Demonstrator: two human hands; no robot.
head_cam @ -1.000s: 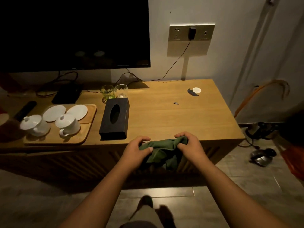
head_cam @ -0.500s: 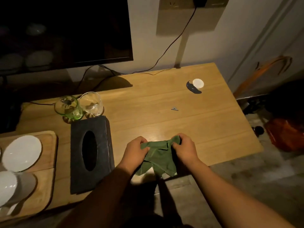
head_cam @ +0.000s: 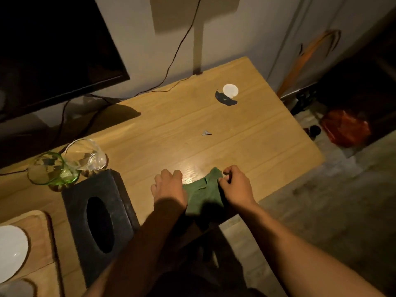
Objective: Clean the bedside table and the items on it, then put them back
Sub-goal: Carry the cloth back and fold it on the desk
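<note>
1. Across most of my view lies the wood counter (head_cam: 235, 129), set against the wall.
2. On its left part I see a black tissue box (head_cam: 98, 224), beside a wood tray (head_cam: 40, 239) with a white plate (head_cam: 10, 251).
3. The left hand (head_cam: 169, 187) lies on the green cloth (head_cam: 203, 196) at the front edge. Its fingers are bent, and I cannot tell if they grip.
4. The right hand (head_cam: 235, 189) pinches the cloth's far corner with curled fingers.
5. Behind the box stand a green glass (head_cam: 51, 170) and a clear glass (head_cam: 85, 155), side by side.
6. A small white lid (head_cam: 230, 90) lies far back.
</note>
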